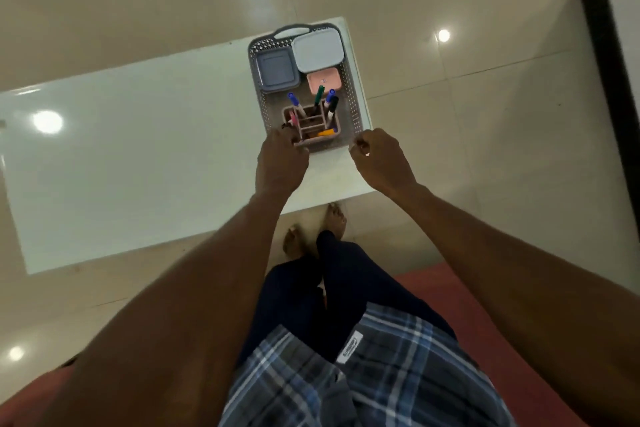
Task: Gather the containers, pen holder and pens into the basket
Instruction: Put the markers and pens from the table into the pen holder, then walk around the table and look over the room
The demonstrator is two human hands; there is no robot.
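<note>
The grey perforated plastic basket (350, 87) sits at the right end of the glossy white table (138, 149), its long axis running near to far, its handle at the far end. The left hand (281, 158) curls its fingers over the basket's near left corner, touching the beige divided pen holder (310, 125). The right hand (379, 158) is loosely clenched at the near right corner; whether it grips the rim I cannot tell. Inside, far to near: a white square-lidded container (317, 49), a grey-lidded container (276, 70), a small pink-lidded container (324, 80), then the holder with pens (318, 95) standing upright, tips pointing far.
</note>
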